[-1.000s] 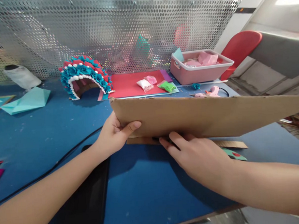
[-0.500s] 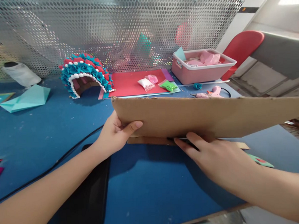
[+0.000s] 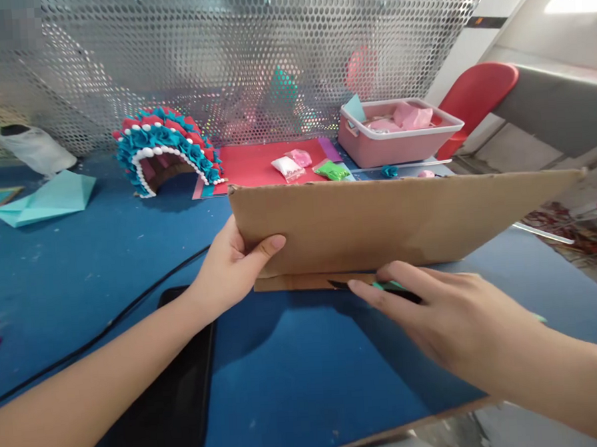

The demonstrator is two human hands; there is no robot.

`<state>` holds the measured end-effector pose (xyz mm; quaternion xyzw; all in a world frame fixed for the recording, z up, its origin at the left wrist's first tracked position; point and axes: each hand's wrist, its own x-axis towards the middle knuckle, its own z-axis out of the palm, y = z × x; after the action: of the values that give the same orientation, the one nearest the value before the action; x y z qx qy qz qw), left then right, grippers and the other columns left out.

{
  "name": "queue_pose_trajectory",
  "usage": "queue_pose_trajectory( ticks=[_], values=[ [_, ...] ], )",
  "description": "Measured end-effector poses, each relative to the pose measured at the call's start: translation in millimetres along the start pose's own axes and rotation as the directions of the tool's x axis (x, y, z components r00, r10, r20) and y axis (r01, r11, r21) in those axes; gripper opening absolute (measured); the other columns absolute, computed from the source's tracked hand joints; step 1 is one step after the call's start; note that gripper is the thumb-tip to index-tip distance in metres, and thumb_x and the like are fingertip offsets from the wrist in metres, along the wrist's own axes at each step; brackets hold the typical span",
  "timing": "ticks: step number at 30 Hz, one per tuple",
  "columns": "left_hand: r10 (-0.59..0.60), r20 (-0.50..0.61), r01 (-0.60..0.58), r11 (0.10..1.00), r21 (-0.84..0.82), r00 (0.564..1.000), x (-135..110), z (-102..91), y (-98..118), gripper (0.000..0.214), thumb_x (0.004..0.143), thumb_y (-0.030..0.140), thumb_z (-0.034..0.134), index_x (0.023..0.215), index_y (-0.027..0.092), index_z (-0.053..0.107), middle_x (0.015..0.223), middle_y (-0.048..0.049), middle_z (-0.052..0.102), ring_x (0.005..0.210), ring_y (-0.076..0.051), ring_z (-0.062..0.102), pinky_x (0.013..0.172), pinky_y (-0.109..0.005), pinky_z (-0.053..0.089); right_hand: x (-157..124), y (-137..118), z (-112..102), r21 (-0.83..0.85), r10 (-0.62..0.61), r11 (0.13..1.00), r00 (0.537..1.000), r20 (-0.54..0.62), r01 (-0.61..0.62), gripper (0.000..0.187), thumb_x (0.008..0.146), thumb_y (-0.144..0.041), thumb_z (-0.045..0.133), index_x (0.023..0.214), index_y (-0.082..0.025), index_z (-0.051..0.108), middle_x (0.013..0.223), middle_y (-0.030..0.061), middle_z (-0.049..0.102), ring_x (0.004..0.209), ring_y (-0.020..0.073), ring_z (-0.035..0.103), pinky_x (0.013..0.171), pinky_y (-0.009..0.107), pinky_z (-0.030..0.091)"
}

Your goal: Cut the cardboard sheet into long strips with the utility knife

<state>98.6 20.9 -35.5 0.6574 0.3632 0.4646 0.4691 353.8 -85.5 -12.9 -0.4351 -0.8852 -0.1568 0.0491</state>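
Note:
My left hand [image 3: 231, 270] grips the left edge of a large brown cardboard sheet [image 3: 378, 222], thumb on the near face, and holds it tilted up from the blue table [image 3: 296, 377]. My right hand [image 3: 453, 315] is closed on a cutter [image 3: 382, 287] with a green handle and a dark blade. The blade lies along the sheet's lower edge, where a narrow cardboard strip [image 3: 291, 282] rests flat on the table. The cutter's rear is hidden under my fingers.
A black flat device [image 3: 172, 390] and a black cable [image 3: 109, 333] lie under my left forearm. Behind the sheet are a teal-and-red beaded arch [image 3: 162, 150], a red sheet [image 3: 255, 166] with small bags [image 3: 288, 167], a pink bin [image 3: 396, 135] and folded teal paper [image 3: 52, 200]. A perforated metal panel [image 3: 219, 54] closes the back.
The cardboard sheet has tipped up more upright. My right hand has slid to the right along its lower edge, and the cutter now shows between my fingers.

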Motion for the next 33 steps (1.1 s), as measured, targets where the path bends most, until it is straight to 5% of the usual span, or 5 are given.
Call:
queue_pose_trajectory(
  ticks=[3,9,33],
  values=[
    [0.002,0.023,-0.002,1.000,0.023,1.000,-3.3,2.9,3.2,0.042,0.083,0.035,0.064,0.119,0.022,0.049,0.126,-0.0060,0.062,0.119,-0.025,0.055,0.101,-0.041,0.045,20.6,-15.8,1.6,0.011,-0.103,0.995,0.994,-0.023,0.104,0.051,0.076,-0.005,0.041,0.121,-0.021,0.060,0.083,0.0067,0.060,0.056,0.0138,0.053,0.052,0.028,0.042],
    [-0.029,0.045,0.027,0.999,0.027,0.999,-6.8,3.1,8.5,0.043,0.083,0.037,0.062,0.121,0.022,0.049,0.125,-0.0073,0.062,0.118,-0.026,0.055,0.101,-0.040,0.045,50.4,-36.6,3.4,0.001,-0.110,0.994,0.994,0.024,0.110,0.040,0.083,-0.010,0.043,0.115,-0.020,0.064,0.085,0.0064,0.063,0.057,0.0167,0.056,0.051,0.032,0.045],
    [-0.059,0.004,0.059,0.998,0.022,0.998,-7.5,3.9,4.6,0.045,0.080,0.041,0.065,0.118,0.022,0.049,0.118,-0.0065,0.067,0.111,-0.026,0.060,0.093,-0.037,0.050,57.9,-33.0,0.2,-0.062,-0.086,0.993,0.969,0.232,0.103,0.040,0.086,-0.014,0.047,0.122,-0.021,0.062,0.091,0.0080,0.066,0.058,0.0154,0.058,0.051,0.030,0.045]
  ],
)
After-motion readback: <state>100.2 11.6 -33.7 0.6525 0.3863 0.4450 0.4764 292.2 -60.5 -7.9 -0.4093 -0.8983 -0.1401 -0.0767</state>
